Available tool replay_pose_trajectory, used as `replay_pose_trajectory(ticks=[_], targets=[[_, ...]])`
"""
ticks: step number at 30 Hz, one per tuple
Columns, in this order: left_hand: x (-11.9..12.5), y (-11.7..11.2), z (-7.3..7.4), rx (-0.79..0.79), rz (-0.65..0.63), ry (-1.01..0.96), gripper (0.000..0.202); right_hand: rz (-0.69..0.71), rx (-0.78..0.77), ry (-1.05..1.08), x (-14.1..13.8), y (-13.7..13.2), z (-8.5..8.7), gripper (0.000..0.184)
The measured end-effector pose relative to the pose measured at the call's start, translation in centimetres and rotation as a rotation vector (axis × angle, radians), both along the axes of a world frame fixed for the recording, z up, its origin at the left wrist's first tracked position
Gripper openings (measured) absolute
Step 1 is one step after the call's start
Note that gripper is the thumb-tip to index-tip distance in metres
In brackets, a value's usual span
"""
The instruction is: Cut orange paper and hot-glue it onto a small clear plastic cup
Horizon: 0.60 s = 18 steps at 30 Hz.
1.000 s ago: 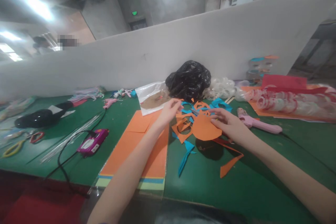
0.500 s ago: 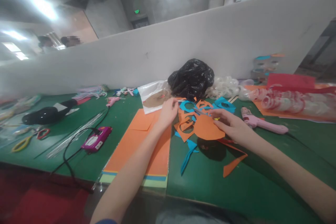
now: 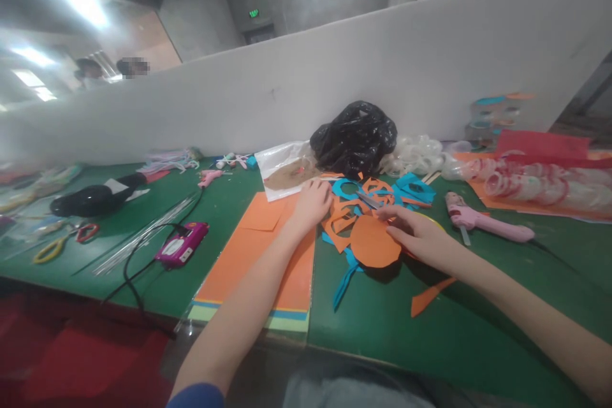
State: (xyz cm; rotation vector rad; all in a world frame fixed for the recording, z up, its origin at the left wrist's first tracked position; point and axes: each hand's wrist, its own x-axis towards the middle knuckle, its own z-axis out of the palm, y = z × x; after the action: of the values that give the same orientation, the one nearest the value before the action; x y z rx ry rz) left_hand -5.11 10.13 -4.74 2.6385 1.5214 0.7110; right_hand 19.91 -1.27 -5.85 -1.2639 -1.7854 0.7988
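My right hand [image 3: 415, 234] pinches the right edge of a round orange paper disc [image 3: 375, 242] just above the table. Below its fingers show a scissors blade [image 3: 368, 200] and part of a yellow handle [image 3: 434, 223]; whether the hand also grips these scissors I cannot tell. Cut orange and blue paper scraps [image 3: 340, 229] lie in a pile around and under the disc. My left hand [image 3: 313, 202] is at the pile's left edge, near the white sheet with brown material [image 3: 289, 175]; its fingers are bent and slightly apart, with nothing visible in them.
Orange paper sheets [image 3: 258, 261] lie under my left forearm. Behind are a black plastic bag [image 3: 356, 140] and clear plastic pieces [image 3: 415, 153]. A pink glue gun [image 3: 492, 223] lies right. A purple power box [image 3: 182, 244], cables and red-and-yellow-handled scissors [image 3: 51, 250] lie left.
My right hand has drawn the orange disc slightly down and turned it, so its round face shows more fully. The yellow handle shows more. My left hand has shifted slightly right; the view has moved a little.
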Motion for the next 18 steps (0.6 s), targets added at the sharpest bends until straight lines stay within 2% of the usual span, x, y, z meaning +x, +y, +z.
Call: replay_pose_trajectory(ticks=[4,8,11,13,18], targets=[[0.3,-0.3,0.0,0.022,-0.005,-0.014,0.016,0.001,0.005,0.015,0.1,0.1,-0.1,0.030],[2.1,-0.3,1.1,0.053,-0.085,-0.040,0.021,0.008,-0.031,0.050,0.1,0.1,0.1,0.031],[5.1,0.5,2.3,0.103,-0.257,-0.057,0.024,0.005,-0.002,0.035,0.1,0.0,0.3,0.029],[7.7,1.5,3.0,0.103,-0.349,0.011,0.025,0.017,0.025,0.011,0.1,-0.1,0.5,0.027],[14.1,5.0,4.1,0.039,-0.422,0.284,0.033,0.082,0.102,-0.080,0.0,-0.2,0.5,0.026]])
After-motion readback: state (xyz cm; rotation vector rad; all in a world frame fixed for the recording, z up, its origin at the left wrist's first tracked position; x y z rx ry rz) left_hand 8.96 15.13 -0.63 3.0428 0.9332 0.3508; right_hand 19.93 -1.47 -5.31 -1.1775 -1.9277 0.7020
